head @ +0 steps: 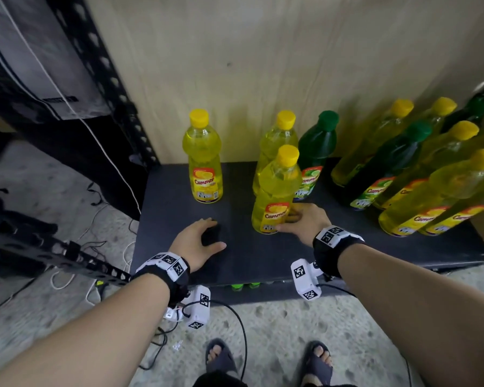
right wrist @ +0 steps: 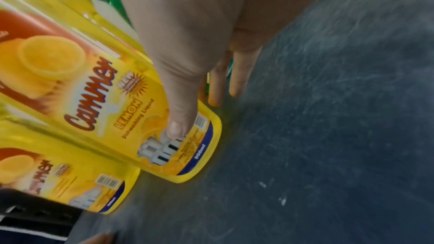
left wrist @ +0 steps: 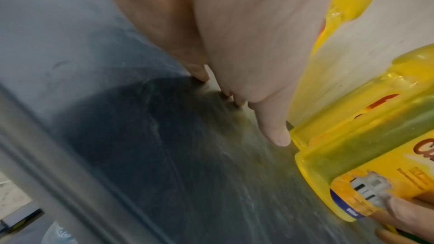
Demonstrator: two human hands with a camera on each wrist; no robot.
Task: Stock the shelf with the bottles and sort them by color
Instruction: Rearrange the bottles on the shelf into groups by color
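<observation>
On the dark shelf stand yellow and green dish-soap bottles. My right hand grips the base of the front yellow bottle. In the right wrist view the thumb lies on that bottle's label and the fingers reach behind it. The bottle stands on the shelf. My left hand rests its fingertips on the bare shelf just left of this bottle and holds nothing. Another yellow bottle stands alone at the back left. A third yellow one and a green bottle are behind the held one.
A mixed cluster of several yellow and green bottles fills the shelf's right side. A wooden back panel closes the rear, and a black perforated post stands at the left. Green caps show under the shelf. Cables lie on the floor.
</observation>
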